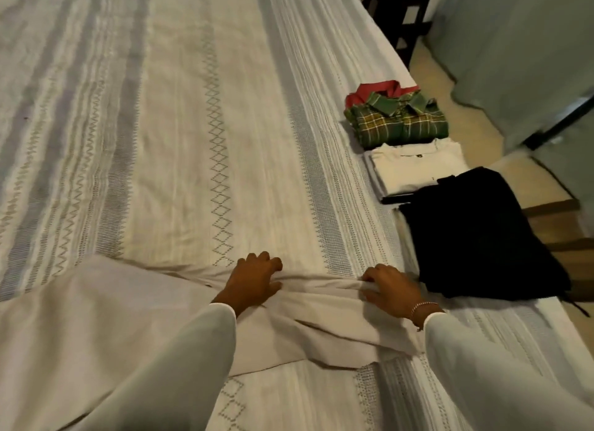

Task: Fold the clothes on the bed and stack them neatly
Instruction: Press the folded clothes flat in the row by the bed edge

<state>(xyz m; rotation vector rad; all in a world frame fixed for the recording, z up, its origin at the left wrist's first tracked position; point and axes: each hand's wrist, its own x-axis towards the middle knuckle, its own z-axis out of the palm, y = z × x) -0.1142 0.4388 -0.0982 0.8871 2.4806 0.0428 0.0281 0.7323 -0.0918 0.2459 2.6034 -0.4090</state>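
Bed (pixel 180 115): is filling most of the frame, running from the lower edge to the upper left, and wearing a pale cover woven with grey stripes, zigzags and a column of diamonds.
Pale garment (pixel 96 318): is lying spread across the lower left and lower centre of the frame, bunching into a twisted ridge between the two hands.
Black garment (pixel 479 234): is lying loosely at the right edge of the bed, middle right of the frame, just beside the right hand.
Green plaid shirt (pixel 398 122): is sitting folded, collar up, in the upper right, on top of a red garment (pixel 369 91) that is showing behind it.
White folded garment (pixel 414 167): is lying between the plaid shirt and the black garment; a small dark mark at its neck is too small to read.
Left hand (pixel 254 279): is pressing down on the pale garment at lower centre, fingers curled, thumb pinching the cloth.
Right hand (pixel 392 286): is gripping the bunched end of the pale garment, fingers curled over it, a thin bracelet (pixel 422 306) circling the wrist.
Dark stool (pixel 401 16): is standing on the floor at the top right.
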